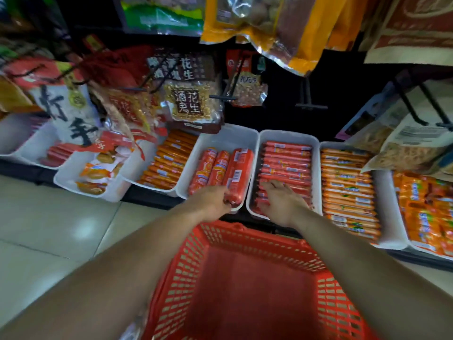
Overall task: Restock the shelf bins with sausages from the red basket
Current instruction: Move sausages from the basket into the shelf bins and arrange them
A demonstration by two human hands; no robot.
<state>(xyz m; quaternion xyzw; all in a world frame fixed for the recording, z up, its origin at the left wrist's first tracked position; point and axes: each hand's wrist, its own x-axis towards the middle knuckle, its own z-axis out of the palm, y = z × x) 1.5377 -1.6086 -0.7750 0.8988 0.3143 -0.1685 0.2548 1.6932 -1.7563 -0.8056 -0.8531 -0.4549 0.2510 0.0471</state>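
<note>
**Camera set-up: single head view**

One wide-angle view was recorded from the person's head, faced forward and steeply down. The red basket (257,290) was seen almost from above at the lower edge, closest to the lens. The white shelf bins (228,137) were framed across the middle, at arm's reach. Both forearms were taken in from the lower corners, with the left hand (213,202) and right hand (282,204) near mid-frame. The barcode on the fat sausage (239,173) was resolved as bars only. Hanging snack bags (188,99) were cut off at the top. Straight edges were bowed towards the borders.
</note>
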